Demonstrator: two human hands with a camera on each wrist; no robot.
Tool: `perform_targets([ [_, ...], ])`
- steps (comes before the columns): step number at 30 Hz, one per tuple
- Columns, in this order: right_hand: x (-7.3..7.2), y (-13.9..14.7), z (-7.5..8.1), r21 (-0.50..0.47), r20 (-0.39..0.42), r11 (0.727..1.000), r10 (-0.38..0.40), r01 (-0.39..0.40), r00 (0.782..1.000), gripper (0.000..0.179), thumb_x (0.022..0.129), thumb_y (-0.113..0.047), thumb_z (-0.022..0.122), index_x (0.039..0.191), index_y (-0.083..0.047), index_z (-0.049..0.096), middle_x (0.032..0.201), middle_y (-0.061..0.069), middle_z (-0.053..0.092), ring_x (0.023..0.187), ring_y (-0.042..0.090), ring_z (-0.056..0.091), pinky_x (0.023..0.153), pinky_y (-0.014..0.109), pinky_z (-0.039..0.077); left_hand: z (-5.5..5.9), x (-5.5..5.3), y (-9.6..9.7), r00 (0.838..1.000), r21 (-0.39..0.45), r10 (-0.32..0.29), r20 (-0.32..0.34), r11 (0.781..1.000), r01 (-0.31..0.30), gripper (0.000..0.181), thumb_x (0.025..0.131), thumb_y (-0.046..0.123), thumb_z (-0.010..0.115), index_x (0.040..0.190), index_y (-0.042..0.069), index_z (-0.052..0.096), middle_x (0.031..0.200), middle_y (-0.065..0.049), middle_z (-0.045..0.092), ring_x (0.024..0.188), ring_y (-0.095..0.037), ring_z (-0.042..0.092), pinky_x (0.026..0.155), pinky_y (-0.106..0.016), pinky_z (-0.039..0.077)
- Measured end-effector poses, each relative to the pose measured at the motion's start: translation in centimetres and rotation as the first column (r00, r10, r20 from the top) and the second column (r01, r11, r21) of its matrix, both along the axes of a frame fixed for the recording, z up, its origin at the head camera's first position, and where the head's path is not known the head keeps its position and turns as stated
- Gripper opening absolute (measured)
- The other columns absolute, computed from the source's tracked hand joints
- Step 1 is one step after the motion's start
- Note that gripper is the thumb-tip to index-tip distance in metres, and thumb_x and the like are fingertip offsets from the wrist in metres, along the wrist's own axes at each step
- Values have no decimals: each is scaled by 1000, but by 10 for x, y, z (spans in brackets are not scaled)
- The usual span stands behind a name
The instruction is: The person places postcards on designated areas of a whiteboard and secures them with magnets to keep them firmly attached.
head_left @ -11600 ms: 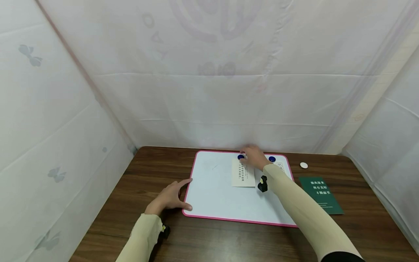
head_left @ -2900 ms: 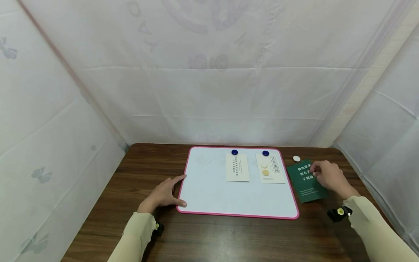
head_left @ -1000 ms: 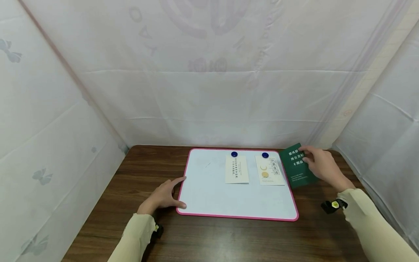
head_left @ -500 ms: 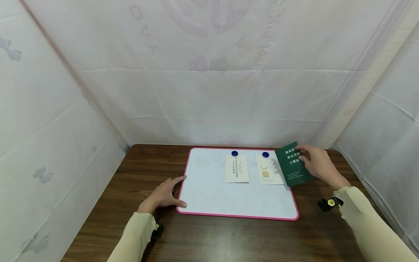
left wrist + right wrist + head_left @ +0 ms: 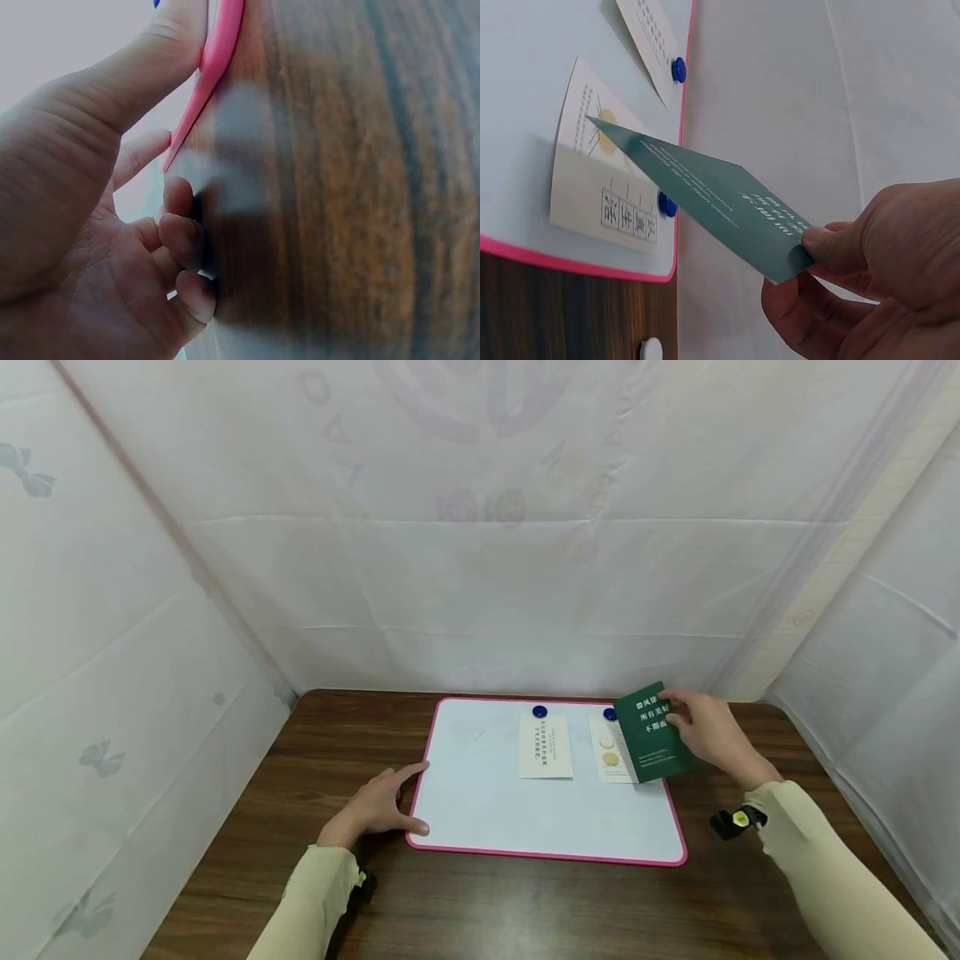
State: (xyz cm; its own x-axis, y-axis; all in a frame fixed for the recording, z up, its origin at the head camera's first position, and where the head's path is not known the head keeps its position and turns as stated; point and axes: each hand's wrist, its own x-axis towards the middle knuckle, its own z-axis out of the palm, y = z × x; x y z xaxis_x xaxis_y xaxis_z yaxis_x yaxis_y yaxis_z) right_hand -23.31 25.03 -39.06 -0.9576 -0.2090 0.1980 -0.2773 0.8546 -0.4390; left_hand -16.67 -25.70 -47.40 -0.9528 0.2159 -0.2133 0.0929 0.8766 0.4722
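Observation:
A green card (image 5: 651, 743) printed with white writing is pinched at its right edge between the thumb and fingers of my right hand (image 5: 708, 732). It hangs tilted over the right side of a pink-rimmed whiteboard (image 5: 480, 810). In the head view it overlaps a cream card (image 5: 609, 760) with a moon drawing, under a blue magnet (image 5: 610, 714). Left of that, a second cream card (image 5: 545, 752) sits under another blue magnet (image 5: 540, 712). My left hand (image 5: 375, 807) rests at the board's left edge, thumb and index finger spread along the pink rim (image 5: 217, 52).
The board lies on a dark brown wooden table (image 5: 480, 910). A round white magnet (image 5: 652, 349) lies on the wood beside the board's corner in the right wrist view. White fabric walls (image 5: 480, 602) stand behind the table and at both sides.
My right hand has let go of the magnet over the left cream card, picked up the green card from the table and moved it left over the board. My left hand has stayed put.

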Motion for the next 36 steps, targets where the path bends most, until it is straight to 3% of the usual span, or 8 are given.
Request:
perform_targets([
  [9,-5,-21,1,-17,11,999,47,-47,999,38,94,-3,59,131,-2,54,115,24,63,83,27,61,69,43,56,1,-2,1,1000,-26,9,6,1000,-8,107,58,58,85,149,30,35,118,-13,54,99,-25,53,90,-53,46],
  [36,-20,-89,5,-69,31,990,126,-124,992,37,94,-1,57,131,-4,55,120,22,63,95,31,66,75,44,57,0,-1,1,1000,-23,-10,-10,1000,10,107,58,59,85,149,29,35,124,-15,54,105,-27,54,93,-54,45],
])
